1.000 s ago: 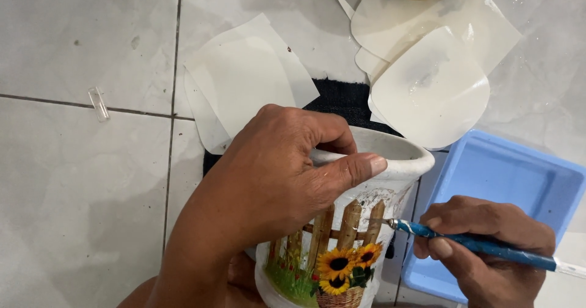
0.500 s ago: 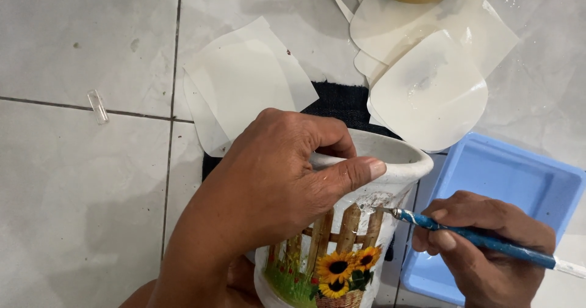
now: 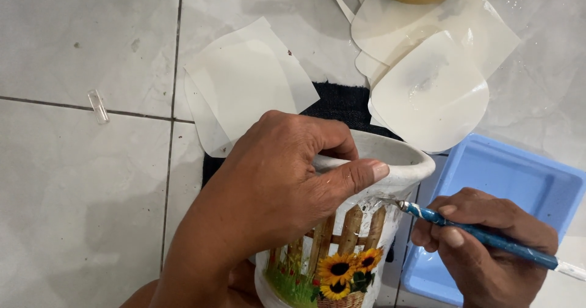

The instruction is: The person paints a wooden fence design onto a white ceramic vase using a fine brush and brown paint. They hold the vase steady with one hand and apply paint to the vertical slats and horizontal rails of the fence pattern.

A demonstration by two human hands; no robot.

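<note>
Grey floor tiles (image 3: pixel 73 210) lie at your far left, with a small clear plastic piece (image 3: pixel 97 106) resting by the grout line. Next comes a pale sheet of backing paper (image 3: pixel 244 88), its lower edge tucked behind your left hand (image 3: pixel 281 186). That hand's fingers are clamped over the rim of the white pot (image 3: pixel 372 222), thumb pressed along the outside, hiding much of its upper wall. The pot stands on a dark cloth (image 3: pixel 339 103) and shows a fence and sunflower picture. Your right hand (image 3: pixel 482 247) pinches a blue brush (image 3: pixel 482 236), its tip touching the pot just under the rim. Behind it sits a blue tray (image 3: pixel 519 173); above, more curled sheets (image 3: pixel 427 94).
</note>
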